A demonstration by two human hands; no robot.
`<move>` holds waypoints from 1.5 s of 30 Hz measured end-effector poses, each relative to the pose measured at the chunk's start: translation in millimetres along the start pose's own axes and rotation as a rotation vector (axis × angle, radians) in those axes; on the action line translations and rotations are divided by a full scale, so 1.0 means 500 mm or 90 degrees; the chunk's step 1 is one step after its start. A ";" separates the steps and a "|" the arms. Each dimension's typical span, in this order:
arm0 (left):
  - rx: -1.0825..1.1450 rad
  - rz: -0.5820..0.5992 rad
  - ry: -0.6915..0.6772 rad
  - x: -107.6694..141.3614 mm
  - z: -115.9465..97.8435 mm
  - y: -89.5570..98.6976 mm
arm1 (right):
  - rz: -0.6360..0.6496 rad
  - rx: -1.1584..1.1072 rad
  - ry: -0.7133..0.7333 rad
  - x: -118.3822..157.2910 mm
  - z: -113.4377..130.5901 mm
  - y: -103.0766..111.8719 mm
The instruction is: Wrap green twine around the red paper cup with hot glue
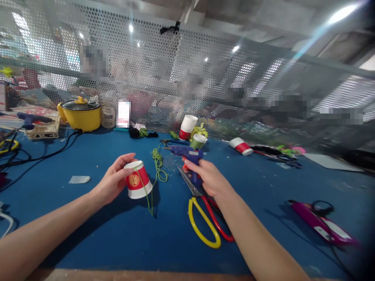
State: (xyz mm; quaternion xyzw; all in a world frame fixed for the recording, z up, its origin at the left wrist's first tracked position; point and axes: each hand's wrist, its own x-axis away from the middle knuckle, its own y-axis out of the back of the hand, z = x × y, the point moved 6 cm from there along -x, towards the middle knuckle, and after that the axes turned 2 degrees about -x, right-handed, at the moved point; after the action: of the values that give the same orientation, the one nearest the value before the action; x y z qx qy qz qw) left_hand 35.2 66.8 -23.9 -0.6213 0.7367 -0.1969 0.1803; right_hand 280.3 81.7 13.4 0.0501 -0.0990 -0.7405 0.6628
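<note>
A bright lamp above the right side of the blue table throws bluish glare. Soft shadows lie across the table; behind it the mesh screen looks hazy, partly pixelated. The table's right end is dim and blurred.

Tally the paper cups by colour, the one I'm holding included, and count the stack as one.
Red and white: 3 (held cup in the left hand, cup stack, cup on its side)
Green: 1 (green cup)
Total: 4

A yellow pot stands beside a jar.
</note>
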 end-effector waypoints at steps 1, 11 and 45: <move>-0.003 -0.001 -0.001 0.000 0.000 0.001 | -0.015 0.015 -0.005 -0.016 -0.006 0.011; -0.025 0.007 0.001 0.001 -0.003 0.000 | -0.135 0.306 -0.001 -0.102 -0.064 0.069; 0.025 0.099 0.071 0.019 0.009 -0.031 | 0.187 0.201 0.296 0.097 0.078 -0.176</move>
State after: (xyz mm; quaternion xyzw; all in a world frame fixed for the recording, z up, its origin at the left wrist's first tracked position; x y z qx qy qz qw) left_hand 49.0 55.0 -20.2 -0.5466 0.7876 -0.2310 0.1659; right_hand 181.1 45.7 35.3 0.3057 -0.0648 -0.5812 0.7514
